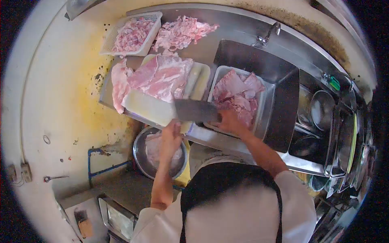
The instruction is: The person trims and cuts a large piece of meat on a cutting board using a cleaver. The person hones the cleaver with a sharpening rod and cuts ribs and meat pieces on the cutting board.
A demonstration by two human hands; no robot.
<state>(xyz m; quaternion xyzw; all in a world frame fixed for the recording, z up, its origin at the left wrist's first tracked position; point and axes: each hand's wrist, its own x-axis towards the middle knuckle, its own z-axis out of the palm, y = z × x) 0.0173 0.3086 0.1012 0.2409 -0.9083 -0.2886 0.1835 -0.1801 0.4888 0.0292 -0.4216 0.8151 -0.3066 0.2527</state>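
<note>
The pale wall [48, 101] has yellow stains [84, 75] and a blue pipe [109, 169] low down; a chrome faucet [263, 40] stands behind the steel sink [279, 117].

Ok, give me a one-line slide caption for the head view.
Right hand holding a broad, dark metal cleaver near a large, pale pink raw meat slab on a white rectangular cutting board.

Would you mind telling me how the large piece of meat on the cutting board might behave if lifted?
The large piece of meat would probably sag, as it lies spread over the cutting board. Its moist-looking surface suggests it may be slippery, and its broad bulk hints at some weight.
</note>
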